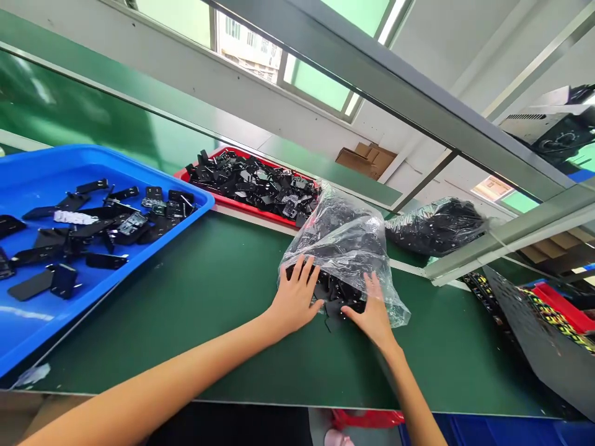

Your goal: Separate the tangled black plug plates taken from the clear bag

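Observation:
A clear plastic bag (344,232) full of small black plastic parts lies on the green table, its mouth facing me. Some black parts (335,297) show at the opening, and one sticks out onto the table. My left hand (295,300) rests on the left side of the bag's mouth with its fingers spread. On the other side, my right hand (374,310) has its fingers under or against the plastic film, with the thumb pointing in at the parts. Both hands are apart, with the black parts between them.
A blue tray (116,162) with scattered black parts stands at the left. Behind the bag is a red tray (223,199) heaped with similar parts. Another filled bag (434,229) lies at the back right, near a metal frame post (493,248). Dark panels (548,334) lean at the right.

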`<state>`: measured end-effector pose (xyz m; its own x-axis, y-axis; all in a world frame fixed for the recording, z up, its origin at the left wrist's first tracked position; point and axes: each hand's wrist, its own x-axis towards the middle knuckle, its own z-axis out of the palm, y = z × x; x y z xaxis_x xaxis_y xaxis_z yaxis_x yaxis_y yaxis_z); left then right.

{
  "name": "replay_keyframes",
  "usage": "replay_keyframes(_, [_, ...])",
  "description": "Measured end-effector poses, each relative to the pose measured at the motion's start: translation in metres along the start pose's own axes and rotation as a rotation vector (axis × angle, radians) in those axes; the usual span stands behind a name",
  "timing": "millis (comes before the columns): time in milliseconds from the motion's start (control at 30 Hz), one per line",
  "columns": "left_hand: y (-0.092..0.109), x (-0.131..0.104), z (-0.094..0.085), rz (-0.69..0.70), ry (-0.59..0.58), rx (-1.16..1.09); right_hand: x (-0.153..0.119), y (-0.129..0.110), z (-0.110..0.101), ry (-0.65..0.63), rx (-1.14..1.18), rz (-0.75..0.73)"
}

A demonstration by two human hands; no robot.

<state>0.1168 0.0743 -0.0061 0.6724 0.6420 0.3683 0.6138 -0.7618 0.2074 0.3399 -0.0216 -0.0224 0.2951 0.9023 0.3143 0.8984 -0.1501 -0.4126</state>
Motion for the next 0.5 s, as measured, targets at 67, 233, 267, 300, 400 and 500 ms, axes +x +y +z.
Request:
replay_keyframes(67, [-0.003, 0.003, 0.003, 0.013, -0.021, 0.014, 0.006, -0.007, 0.001, -0.085, -0.055, -0.042])
replay_keyframes(233, [-0.008, 0.024, 0.007, 0.034, -0.024, 0.000, 0.051, -0.021, 0.006, -0.188, -0.135, 0.025])
replay_keyframes(267, [-0.009, 0.026, 0.007, 0.022, -0.003, -0.013, 0.058, -0.024, 0.006, -0.215, -0.153, 0.041])
replay_keyframes(300, [-0.011, 0.028, 0.007, 0.010, 0.022, -0.033, 0.062, -0.028, 0.007, -0.247, -0.165, 0.052])
replay_keyframes(400, [-0.013, 0.031, 0.009, -0.009, 0.088, -0.156, 0.066, -0.039, 0.011, -0.319, -0.155, 0.061])
replay_keyframes(500, [-0.014, 0.032, 0.014, -0.031, 0.131, -0.272, 0.063, -0.047, 0.016, -0.295, -0.108, 0.050])
